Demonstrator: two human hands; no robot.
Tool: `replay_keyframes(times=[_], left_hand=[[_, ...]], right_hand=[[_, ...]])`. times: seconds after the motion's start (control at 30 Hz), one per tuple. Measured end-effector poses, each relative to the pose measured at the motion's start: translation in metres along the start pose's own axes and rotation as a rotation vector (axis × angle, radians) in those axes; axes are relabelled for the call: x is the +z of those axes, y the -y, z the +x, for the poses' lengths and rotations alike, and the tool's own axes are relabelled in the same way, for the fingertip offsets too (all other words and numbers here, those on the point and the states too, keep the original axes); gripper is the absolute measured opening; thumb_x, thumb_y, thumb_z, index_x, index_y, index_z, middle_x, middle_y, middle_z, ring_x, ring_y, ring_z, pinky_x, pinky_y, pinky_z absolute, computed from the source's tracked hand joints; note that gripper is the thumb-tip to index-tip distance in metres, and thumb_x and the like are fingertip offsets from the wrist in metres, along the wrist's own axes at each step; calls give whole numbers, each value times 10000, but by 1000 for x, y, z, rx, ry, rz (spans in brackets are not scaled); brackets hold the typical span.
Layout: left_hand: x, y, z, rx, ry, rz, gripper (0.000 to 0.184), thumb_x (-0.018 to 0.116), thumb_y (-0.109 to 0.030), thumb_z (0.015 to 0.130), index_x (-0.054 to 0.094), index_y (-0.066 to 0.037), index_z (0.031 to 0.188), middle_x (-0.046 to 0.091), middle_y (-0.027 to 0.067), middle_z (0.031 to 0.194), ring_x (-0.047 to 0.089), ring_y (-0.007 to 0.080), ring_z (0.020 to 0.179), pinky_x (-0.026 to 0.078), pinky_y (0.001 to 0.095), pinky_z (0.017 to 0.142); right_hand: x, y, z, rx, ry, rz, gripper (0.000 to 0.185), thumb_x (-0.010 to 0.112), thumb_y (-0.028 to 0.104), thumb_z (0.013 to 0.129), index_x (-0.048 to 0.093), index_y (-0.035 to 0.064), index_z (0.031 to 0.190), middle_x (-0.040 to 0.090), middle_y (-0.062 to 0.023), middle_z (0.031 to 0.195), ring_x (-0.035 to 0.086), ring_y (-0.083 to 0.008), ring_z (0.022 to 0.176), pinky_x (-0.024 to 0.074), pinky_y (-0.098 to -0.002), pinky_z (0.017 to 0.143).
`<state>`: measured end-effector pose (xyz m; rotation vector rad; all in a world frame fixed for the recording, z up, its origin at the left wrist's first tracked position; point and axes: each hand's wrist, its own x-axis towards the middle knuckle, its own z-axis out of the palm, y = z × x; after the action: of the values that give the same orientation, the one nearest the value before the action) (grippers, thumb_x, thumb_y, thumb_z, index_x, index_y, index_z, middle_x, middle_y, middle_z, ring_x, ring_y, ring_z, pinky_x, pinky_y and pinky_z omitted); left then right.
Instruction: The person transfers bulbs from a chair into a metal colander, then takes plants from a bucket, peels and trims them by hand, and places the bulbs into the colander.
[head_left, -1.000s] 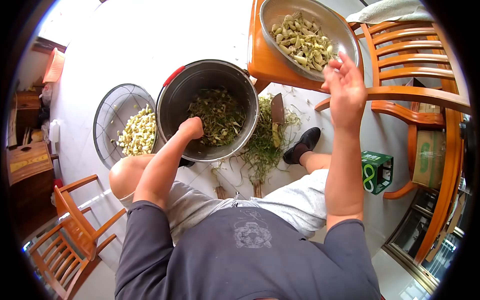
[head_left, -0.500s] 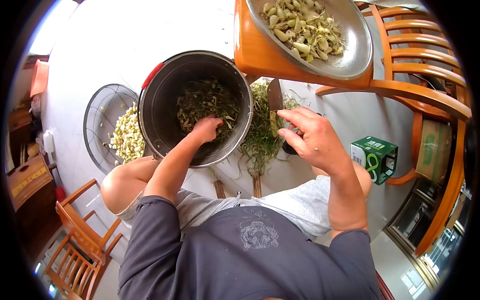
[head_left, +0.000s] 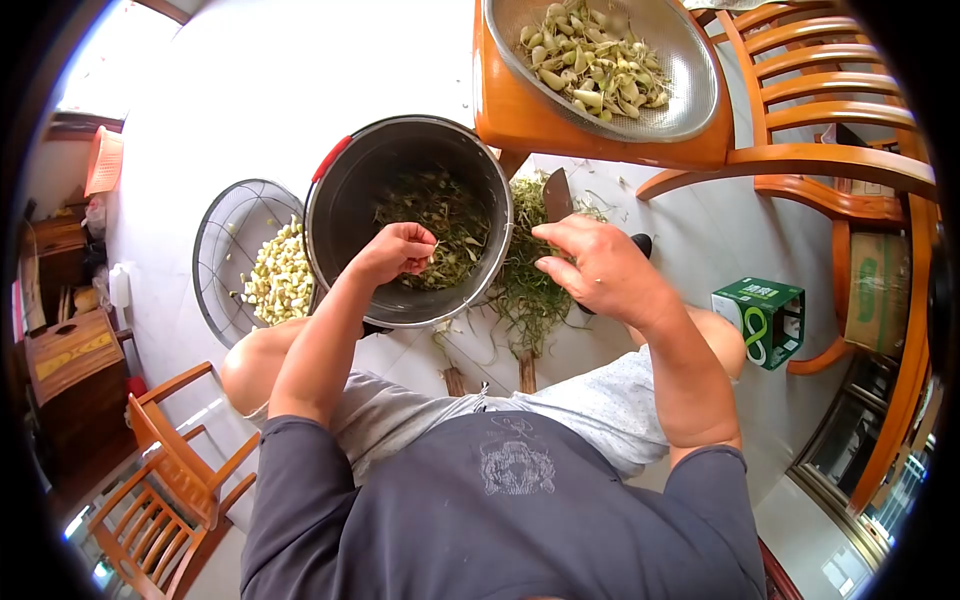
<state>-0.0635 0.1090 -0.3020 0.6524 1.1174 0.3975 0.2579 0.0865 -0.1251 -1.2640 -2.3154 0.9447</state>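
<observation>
My left hand (head_left: 397, 252) is over the dark bucket (head_left: 345, 190), with thumb and fingers pinched together. A small pale bit shows at the fingertips, too small to name. Inside the bucket lie green-brown bulbs with stringy stems (head_left: 455, 215). My right hand (head_left: 605, 268) hovers right of the bucket, its thumb and forefinger apart; the other fingers are partly hidden. Just beyond those fingertips stands a cleaver blade (head_left: 557, 195), its handle hidden now. Beneath lies a heap of green trimmings (head_left: 530, 300) on the floor.
A wire basket (head_left: 203, 250) with trimmed pale bulbs (head_left: 280, 275) sits left of the bucket. A metal strainer (head_left: 690, 80) of untrimmed bulbs (head_left: 595, 65) rests on a wooden stool (head_left: 600, 145). A green box (head_left: 760, 320) and wooden chairs (head_left: 830, 165) are at the right.
My left hand has come up out of the bulbs inside the bucket, its fingertips now pinched. My right hand has shifted slightly left, closer to the cleaver blade. The view has shifted a little.
</observation>
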Motion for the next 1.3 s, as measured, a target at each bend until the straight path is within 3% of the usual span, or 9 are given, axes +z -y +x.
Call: replay_keyframes(times=[0.17, 0.2, 0.3, 0.33, 0.43, 0.57, 0.67, 1.17, 1.3], left_hand=[[40, -59, -59, 101, 112, -201, 149, 638, -10, 874, 579, -23, 1011, 614, 49, 781, 571, 108, 622, 474, 235, 567], [44, -64, -68, 125, 198, -242, 169, 632, -19, 882, 572, -20, 1039, 618, 58, 832, 615, 129, 677, 509, 245, 603], [72, -75, -94, 162, 203, -239, 220, 629, -31, 884, 556, -15, 1091, 634, 78, 855, 647, 159, 729, 549, 269, 645], [79, -75, -99, 167, 228, -237, 244, 636, -44, 882, 550, -10, 1108, 636, 88, 893, 663, 176, 772, 566, 285, 671], [93, -71, -103, 154, 263, -240, 166, 621, -42, 897, 548, -13, 1044, 618, 84, 912, 665, 177, 773, 561, 281, 669], [95, -56, -98, 136, 292, -358, 166, 634, -49, 893, 546, -11, 1029, 628, 70, 841, 649, 156, 734, 535, 264, 623], [98, -55, -103, 170, 285, -389, 186, 657, -39, 871, 554, -17, 1025, 633, 64, 846, 651, 158, 741, 532, 262, 627], [109, -61, -94, 120, 301, -247, 286, 658, 44, 805, 528, 14, 1059, 615, 72, 837, 619, 145, 715, 515, 265, 657], [115, -61, -89, 146, 333, -230, 299, 660, 41, 800, 525, 20, 1066, 609, 69, 829, 603, 135, 705, 503, 262, 648]], right_hand=[[18, 13, 11, -31, -17, 137, 318, 667, 116, 818, 629, 8, 1115, 633, -153, 952, 628, -266, 781, 504, -353, 733], [20, 17, 14, -31, -9, 154, 326, 659, 93, 824, 622, 15, 1138, 631, -139, 961, 627, -222, 774, 510, -327, 731], [25, 32, 20, 55, 31, 324, 365, 631, 116, 835, 600, 19, 1186, 612, -158, 994, 637, -263, 859, 506, -361, 793], [30, 34, 20, 39, 13, 383, 391, 640, 90, 830, 593, 29, 1213, 606, -144, 1022, 632, -220, 820, 512, -337, 767], [39, 39, 21, -22, 59, 483, 398, 650, 77, 824, 595, 42, 1216, 601, -150, 1044, 622, -233, 809, 511, -330, 771], [52, 33, 19, -159, -41, 375, 259, 650, 51, 805, 663, 32, 1063, 630, -136, 947, 614, -271, 825, 502, -349, 779], [53, 32, 16, -146, -9, 402, 169, 641, 45, 802, 674, 18, 966, 637, -134, 891, 614, -287, 830, 499, -362, 777], [52, 17, -1, -190, -60, 195, 126, 609, 20, 799, 654, -4, 915, 624, -131, 853, 609, -278, 761, 501, -337, 691], [50, 20, -5, 13, -70, 279, 119, 590, 33, 801, 644, -14, 896, 621, -130, 822, 608, -236, 693, 496, -344, 640]])
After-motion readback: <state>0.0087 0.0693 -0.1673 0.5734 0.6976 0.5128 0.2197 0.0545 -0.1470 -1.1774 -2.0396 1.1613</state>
